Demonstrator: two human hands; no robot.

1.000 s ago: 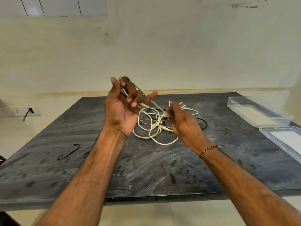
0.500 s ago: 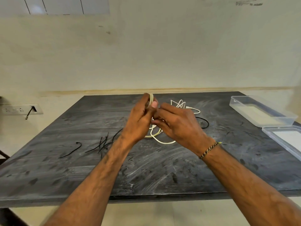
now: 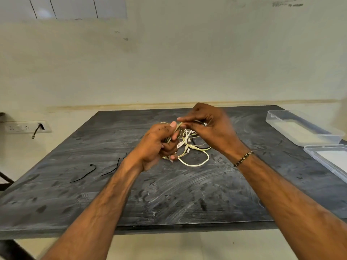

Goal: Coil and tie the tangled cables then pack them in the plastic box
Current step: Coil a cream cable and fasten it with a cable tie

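Note:
A tangle of cream and white cables [image 3: 195, 158] lies at the middle of the dark table [image 3: 169, 199], with a thin black cable under it. My left hand [image 3: 155, 145] is closed around a bunch of cable loops just above the table. My right hand [image 3: 208, 126] pinches a strand at the top of that bunch, its fingertips touching the left thumb. The clear plastic box [image 3: 300, 128] sits open at the far right of the table, with its lid [image 3: 326, 160] lying beside it nearer to me.
Several thin black ties [image 3: 84, 174] lie on the table to the left of my left forearm. A wall socket [image 3: 26, 126] with a plugged lead is on the left wall. The table's front edge runs under my forearms.
My left hand came down from its raised, spread position and closed around the loops. My right hand rose to meet it at the top of the bunch.

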